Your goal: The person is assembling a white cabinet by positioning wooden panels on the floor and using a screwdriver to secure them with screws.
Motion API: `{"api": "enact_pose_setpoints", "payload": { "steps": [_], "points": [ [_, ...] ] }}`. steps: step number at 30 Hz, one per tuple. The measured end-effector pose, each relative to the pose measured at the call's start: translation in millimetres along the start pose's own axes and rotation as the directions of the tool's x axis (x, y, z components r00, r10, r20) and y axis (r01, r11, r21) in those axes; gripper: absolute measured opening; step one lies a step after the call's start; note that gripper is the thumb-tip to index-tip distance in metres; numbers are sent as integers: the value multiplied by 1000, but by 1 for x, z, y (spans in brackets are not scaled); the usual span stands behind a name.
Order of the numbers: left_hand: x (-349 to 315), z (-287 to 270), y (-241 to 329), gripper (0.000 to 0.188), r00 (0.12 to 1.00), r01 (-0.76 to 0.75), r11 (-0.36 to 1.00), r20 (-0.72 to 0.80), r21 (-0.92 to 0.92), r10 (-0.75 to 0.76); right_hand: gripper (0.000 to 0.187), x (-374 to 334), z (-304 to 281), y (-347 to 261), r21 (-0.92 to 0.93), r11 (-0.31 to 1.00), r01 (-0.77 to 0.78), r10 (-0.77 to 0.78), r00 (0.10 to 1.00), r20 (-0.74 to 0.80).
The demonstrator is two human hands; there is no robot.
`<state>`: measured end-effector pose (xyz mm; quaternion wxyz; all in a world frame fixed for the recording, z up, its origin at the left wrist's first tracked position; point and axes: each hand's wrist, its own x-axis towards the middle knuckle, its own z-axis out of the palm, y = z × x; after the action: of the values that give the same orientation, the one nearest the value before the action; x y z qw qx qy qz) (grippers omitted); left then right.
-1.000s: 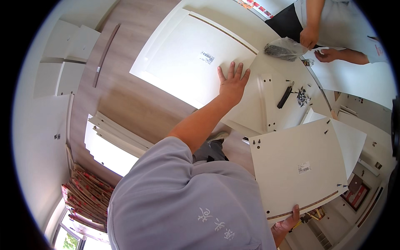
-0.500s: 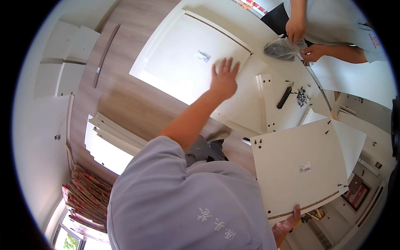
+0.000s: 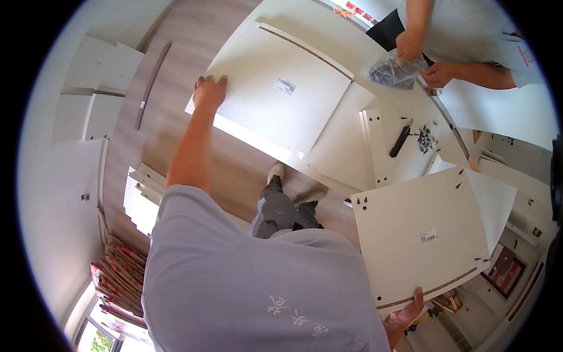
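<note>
My left hand (image 3: 210,92) is at the left end of a white panel (image 3: 252,76) lying on the work surface, its fingers curled over the edge. That panel carries a small printed label and has a brown groove along its far side. At the lower right, my right hand (image 3: 404,314) grips a second white panel (image 3: 410,252) by its near edge, thumb on top beside another brown groove; the fingers beneath are hidden. Dark metal pegs stand out near this held panel's corners.
Beyond the held panel lie a black-handled tool (image 3: 401,141), a pile of small fittings (image 3: 426,139) and a narrow white board (image 3: 370,146). Across the table, a co-worker's hands hold a clear plastic bag (image 3: 396,70). Stacked boards (image 3: 143,196) and folded cardboard (image 3: 120,276) stand at left.
My left hand has slid from the middle right of the lying panel to its left edge, its spread fingers now curled there. My right hand still holds its panel. The co-worker's hand has dipped into the bag.
</note>
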<state>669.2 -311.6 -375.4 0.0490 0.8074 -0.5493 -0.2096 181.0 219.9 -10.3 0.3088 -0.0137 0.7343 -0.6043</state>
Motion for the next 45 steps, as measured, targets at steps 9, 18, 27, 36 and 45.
{"api": "enact_pose_setpoints", "payload": {
  "steps": [9,18,27,36,45],
  "points": [
    [-15,-13,37,84,978,207,978,24,-32,-207,65,7,-13,4,-2,1000,-20,20,996,92],
    [-40,-19,57,91,953,275,959,152,-67,-263,64,5,-16,6,-39,999,-16,18,999,38],
    [-75,3,36,90,997,71,979,57,-192,-61,63,2,-3,13,36,999,35,-35,999,-6],
    [-209,25,80,112,740,-662,727,307,180,598,66,-5,2,12,13,1000,-6,8,982,-188],
    [-273,71,203,82,434,-866,500,491,-3,755,72,-9,2,15,1,997,74,-74,994,-79]
  ]
}}
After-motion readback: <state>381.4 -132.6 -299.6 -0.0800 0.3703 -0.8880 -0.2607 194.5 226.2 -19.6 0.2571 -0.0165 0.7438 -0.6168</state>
